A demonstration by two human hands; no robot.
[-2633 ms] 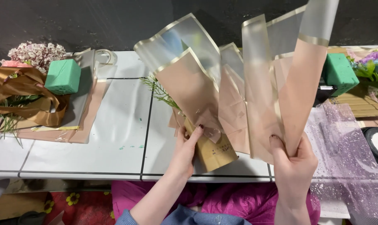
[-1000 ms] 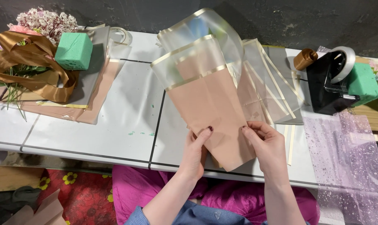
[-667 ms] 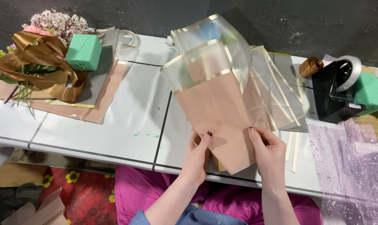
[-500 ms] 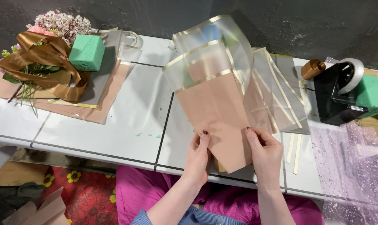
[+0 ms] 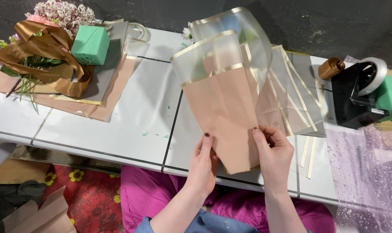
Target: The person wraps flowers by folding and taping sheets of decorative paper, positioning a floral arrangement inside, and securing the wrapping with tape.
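You've got both hands on the wrap [image 5: 224, 116] — a peach sheet with a frosted clear top and gold trim, folded into a cone shape. It's held up just over the white table [image 5: 131, 116], a bit right of centre, narrow end pointing down toward you.

Your left hand [image 5: 203, 164] sits at the wrap's lower left edge, fingers flat up along the paper; the thumb is hidden behind it, so you can't really tell if it's pinching or just bracing. Your right hand [image 5: 273, 151] is on the lower right edge, fingers curled round the edge and pinched shut on the sheet.

Behind the wrap, more sheets [image 5: 291, 103] of the same clear, gold-edged stuff are fanned out on the table, touching or overlapping it. A couple of loose gold strips [image 5: 309, 151] lie just right of your right hand.

Far right: a black tape dispenser [image 5: 355, 97] with a white roll, a small gold ribbon roll [image 5: 331, 67] beside it, and lilac speckled mesh [image 5: 368, 172] draped over the table edge.

Far left, well apart from your hands — a green foam block [image 5: 90, 44], a bronze ribbon [image 5: 45, 51] bunched over some stems, and pale pink flowers [image 5: 60, 11], all sitting on flat peach paper [image 5: 105, 92].
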